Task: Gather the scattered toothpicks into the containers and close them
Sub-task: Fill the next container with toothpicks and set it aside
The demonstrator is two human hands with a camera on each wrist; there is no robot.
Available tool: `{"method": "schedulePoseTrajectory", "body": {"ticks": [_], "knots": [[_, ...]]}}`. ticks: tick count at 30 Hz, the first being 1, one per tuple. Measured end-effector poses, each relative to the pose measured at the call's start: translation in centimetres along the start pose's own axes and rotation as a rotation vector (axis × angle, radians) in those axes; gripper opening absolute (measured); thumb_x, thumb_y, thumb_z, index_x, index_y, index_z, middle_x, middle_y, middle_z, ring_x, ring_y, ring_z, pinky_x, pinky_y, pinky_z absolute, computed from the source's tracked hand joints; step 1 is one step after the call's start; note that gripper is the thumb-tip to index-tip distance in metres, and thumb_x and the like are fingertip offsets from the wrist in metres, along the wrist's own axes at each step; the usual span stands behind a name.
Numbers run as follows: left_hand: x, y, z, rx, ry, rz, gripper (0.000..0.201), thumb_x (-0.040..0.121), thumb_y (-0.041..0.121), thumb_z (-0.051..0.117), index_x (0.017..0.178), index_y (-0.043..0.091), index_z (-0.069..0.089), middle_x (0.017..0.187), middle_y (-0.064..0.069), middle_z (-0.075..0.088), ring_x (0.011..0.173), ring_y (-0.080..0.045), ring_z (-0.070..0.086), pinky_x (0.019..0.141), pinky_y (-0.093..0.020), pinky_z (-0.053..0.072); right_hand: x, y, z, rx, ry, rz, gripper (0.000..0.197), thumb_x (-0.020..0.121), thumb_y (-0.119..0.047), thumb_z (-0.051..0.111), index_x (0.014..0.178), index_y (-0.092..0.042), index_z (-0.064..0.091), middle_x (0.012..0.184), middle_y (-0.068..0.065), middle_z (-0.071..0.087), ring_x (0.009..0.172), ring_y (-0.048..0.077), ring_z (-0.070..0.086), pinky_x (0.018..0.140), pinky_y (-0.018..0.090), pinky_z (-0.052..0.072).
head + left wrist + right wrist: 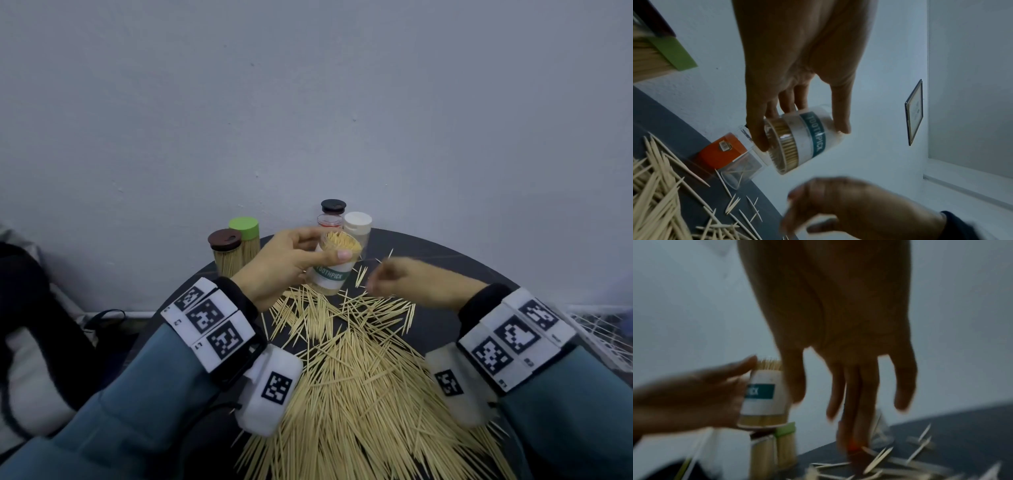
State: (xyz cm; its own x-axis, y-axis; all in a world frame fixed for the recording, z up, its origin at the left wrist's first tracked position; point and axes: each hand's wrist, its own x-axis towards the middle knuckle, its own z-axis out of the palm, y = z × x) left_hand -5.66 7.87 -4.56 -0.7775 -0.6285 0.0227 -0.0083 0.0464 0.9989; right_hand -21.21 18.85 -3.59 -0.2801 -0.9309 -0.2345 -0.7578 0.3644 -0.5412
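Note:
A big heap of loose toothpicks [359, 377] covers the near half of the round dark table [445, 274]. My left hand [298, 257] grips an open clear container [337, 270] with a white and green TOOTHPICK label, lifted above the table, tilted and packed with toothpicks. Thumb and fingers wrap its upper wall [807, 138]. My right hand [400, 277] hovers, blurred, just right of the container over the scattered toothpicks [879, 456]. Its fingers [851, 394] hang down loosely spread, and I see nothing held in them.
At the table's back edge by the wall stand a brown-lidded jar [224, 253] and a green-lidded jar [245, 236], both filled. Behind the held container are a red-labelled container [330, 221] with a black lid [333, 206] and a white-capped container [357, 226].

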Motion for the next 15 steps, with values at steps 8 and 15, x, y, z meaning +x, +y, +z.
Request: {"method": "schedulePoseTrajectory", "body": {"ticks": [8,15], "knots": [[0.2,-0.2,0.0,-0.004,-0.004,-0.008,0.066,0.06,0.023,0.074,0.123,0.01,0.058,0.114,-0.007,0.069,0.101,-0.018,0.066,0.087,-0.035,0.053,-1.0,0.2,2.0,-0.663,-0.374,0.274,0.049,0.076,-0.057,0.064,0.085,-0.01,0.056,0.084,-0.002,0.054,0.078,0.014,0.05,0.069,0.025,0.04],[0.1,-0.2,0.2,0.02,-0.008,-0.003,0.066,0.061,0.024,0.073,0.123,0.009,0.058,0.113,-0.007,0.069,0.098,-0.016,0.067,0.08,-0.029,0.053,-0.7,-0.2,2.8,-0.565,-0.353,0.205,0.042,0.081,-0.041,0.067,0.106,-0.007,0.062,0.069,-0.005,0.05,0.072,0.013,0.051,0.061,0.023,0.042]]}}
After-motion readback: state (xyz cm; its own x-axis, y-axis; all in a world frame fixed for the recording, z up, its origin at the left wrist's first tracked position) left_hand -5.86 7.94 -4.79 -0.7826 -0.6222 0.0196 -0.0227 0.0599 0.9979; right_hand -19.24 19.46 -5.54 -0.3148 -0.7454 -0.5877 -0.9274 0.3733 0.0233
